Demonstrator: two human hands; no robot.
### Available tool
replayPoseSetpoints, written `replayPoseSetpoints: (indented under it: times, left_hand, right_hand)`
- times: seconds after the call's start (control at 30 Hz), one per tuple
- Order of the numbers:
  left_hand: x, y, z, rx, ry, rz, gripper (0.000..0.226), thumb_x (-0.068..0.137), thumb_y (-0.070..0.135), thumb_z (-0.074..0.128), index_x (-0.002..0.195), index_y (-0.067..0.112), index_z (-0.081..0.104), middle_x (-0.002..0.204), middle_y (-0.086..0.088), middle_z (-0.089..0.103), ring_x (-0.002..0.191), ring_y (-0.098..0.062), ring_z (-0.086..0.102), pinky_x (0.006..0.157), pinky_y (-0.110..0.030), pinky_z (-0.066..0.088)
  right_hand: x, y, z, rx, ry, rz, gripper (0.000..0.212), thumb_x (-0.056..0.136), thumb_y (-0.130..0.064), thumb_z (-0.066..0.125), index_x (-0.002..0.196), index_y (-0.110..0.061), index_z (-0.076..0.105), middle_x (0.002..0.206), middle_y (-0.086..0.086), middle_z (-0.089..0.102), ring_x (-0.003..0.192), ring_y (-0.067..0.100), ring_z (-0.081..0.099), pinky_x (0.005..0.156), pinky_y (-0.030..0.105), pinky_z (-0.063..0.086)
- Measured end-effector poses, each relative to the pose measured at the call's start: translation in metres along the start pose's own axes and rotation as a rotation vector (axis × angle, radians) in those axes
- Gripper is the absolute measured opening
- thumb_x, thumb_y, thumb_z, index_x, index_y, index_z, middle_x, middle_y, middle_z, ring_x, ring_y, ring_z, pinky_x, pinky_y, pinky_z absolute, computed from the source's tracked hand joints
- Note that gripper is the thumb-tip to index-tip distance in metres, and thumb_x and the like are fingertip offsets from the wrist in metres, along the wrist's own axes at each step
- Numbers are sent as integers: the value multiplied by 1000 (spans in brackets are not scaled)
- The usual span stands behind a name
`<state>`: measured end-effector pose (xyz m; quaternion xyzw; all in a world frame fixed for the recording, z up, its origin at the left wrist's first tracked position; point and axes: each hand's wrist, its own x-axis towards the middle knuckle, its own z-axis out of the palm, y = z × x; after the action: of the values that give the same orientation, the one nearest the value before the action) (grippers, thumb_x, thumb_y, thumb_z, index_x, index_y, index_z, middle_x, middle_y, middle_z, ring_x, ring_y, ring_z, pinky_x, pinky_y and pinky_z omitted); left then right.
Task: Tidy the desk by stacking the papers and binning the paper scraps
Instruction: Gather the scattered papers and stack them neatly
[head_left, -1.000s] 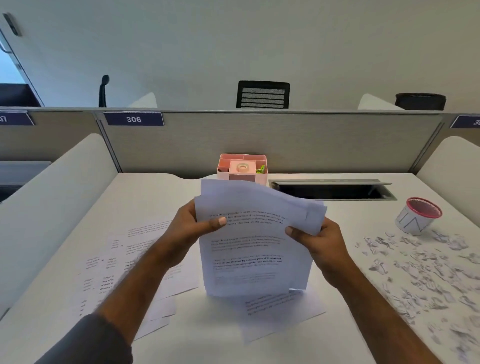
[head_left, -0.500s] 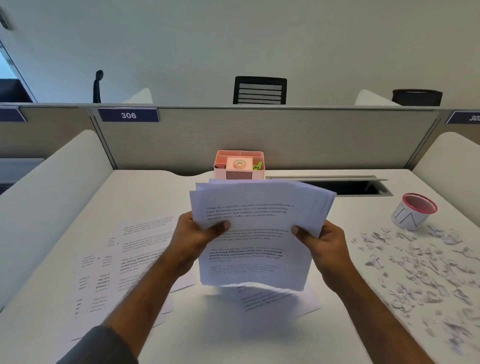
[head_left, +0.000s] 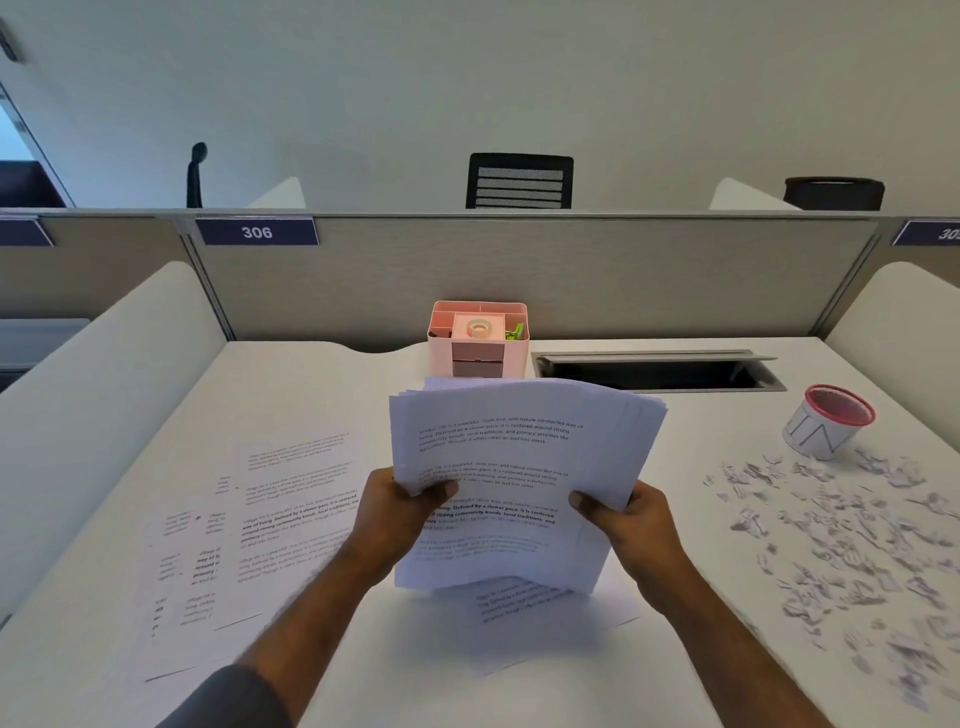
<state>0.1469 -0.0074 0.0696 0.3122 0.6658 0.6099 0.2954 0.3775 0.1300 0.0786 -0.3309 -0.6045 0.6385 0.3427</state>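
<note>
Both hands — left (head_left: 400, 512), right (head_left: 631, 522) — grip the sheaf (head_left: 511, 483): stacking step. Next, square its edges on the tabletop (head_left: 332, 395); loose sheets (head_left: 270, 525) remain.

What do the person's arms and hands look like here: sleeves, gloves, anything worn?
Both hands, left hand and right hand, are bare: no gloves, and no rings or watch that show. The forearms are bare too. A dark grey sleeve covers the left upper arm at the frame's bottom edge.

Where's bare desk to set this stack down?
Bare desk lies between the loose sheets and the organizer, and along the near edge. One sheet lies under the stack. Scraps crowd the right, by the bin.
</note>
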Motion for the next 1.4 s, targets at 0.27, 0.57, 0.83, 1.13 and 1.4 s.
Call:
replayPoseSetpoints:
  times: [0.27,0.57,0.83,1.13,1.4]
  left_hand:
    - [2,8,-5,-229,74,-52,29,74,4,85,97,20,77,101,-5,78,91,-25,75,75,-40,60]
    - [-5,-2,13,-783,185,-283,46,74,5,72,119,12,66,119,-12,73,108,-29,70,93,-49,57]
    - [-21,-19,16,-936,146,-515,42,78,1,72,118,10,68,115,-21,72,101,-37,72,79,-59,59]
    - [3,-2,-58,-905,102,-449,50,87,23,64,132,1,58,122,-17,70,106,-29,72,84,-45,61]
    - [34,47,-101,-221,-252,-199,89,60,58,88,132,14,61,126,-12,69,108,-26,69,91,-41,53]
  right_hand:
    - [-9,14,0,-64,291,27,70,67,-46,76,130,-34,49,131,-16,53,116,11,55,89,25,50]
    - [-18,19,31,443,23,161,50,80,-21,70,128,-16,56,122,8,68,111,29,65,82,42,58]
    - [-3,2,40,297,122,135,22,86,-3,66,106,-13,65,103,6,75,92,29,72,79,42,60]
    - [8,-19,0,247,41,175,20,88,-7,64,108,-9,65,103,13,74,85,32,73,65,37,59]
    - [12,-36,-16,203,-127,167,27,76,-15,73,103,-18,72,107,15,73,93,36,71,72,41,59]
